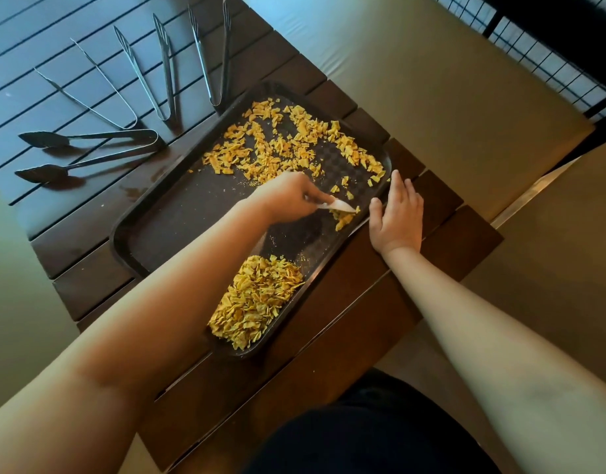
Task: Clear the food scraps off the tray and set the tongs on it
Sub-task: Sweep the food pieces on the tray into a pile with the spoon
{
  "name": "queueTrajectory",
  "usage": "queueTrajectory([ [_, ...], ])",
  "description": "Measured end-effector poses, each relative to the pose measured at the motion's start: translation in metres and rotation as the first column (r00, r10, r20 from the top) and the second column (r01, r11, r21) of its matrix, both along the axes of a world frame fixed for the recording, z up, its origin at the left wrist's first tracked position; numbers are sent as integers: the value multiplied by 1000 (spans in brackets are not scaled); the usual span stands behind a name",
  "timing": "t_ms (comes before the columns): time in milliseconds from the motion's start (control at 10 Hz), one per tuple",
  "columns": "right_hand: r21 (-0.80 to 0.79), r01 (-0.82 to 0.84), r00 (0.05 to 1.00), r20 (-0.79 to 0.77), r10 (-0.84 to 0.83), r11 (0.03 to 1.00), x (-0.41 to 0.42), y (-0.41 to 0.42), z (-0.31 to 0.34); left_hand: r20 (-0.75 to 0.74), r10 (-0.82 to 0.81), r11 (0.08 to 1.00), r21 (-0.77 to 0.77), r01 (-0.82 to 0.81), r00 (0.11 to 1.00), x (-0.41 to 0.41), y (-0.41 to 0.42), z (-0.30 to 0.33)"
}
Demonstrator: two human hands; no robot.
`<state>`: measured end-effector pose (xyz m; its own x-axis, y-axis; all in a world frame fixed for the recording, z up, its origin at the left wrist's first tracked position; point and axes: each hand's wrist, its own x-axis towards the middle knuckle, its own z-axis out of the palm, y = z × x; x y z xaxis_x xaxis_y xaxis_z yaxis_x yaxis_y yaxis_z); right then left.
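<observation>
Head view, yellow scraps [288, 145] strewn, dark tray [178, 217]

bare forearms, dark clothing, perhaps trousers [380, 436]

Dining or café-style setting: a dark slatted wooden table [346, 336] bears a brown cafeteria tray [178, 213], beside four metal serving tongs [151, 73]; black wire-grid partition [548, 46] beyond.

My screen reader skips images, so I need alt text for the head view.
A person's left hand sweeps yellow food scraps across a dark tray with a white scraper toward a pile at its near corner, while the right hand steadies the rim. Four metal tongs lie on the slatted table beyond.
</observation>
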<state>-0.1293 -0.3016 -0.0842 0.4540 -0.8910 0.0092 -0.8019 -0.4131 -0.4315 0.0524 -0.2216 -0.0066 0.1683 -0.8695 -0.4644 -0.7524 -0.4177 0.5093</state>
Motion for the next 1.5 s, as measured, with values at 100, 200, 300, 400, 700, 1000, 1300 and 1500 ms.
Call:
queueTrajectory([
  [100,-3,-3,1000,-13,3,1000,0,1,-2,-14,-40,998,57,40,999,7,19,4],
  [200,-3,-2,1000,-19,2,1000,0,0,-2,-8,-20,999,46,20,1000,12,26,8],
  [300,0,-3,1000,-18,3,1000,0,1,0,13,152,982,-116,-150,988,11,19,7],
  [400,5,-4,1000,-11,4,1000,0,1,1,65,223,957,-204,-206,973,7,3,1],
  [700,-7,-12,999,-37,12,1000,0,1,0,29,206,967,-156,-199,978,2,-5,-15],
  [1000,-16,-15,999,-38,15,1000,1,0,-2,138,-18,996,-79,29,990,14,32,-5],
  [1300,-10,-10,1000,-29,9,1000,0,1,0,82,113,969,-229,-92,990,-2,14,-4],
  [1500,-12,-6,1000,-26,5,1000,1,2,0,141,18,987,-158,4,990,-20,8,-5],
])
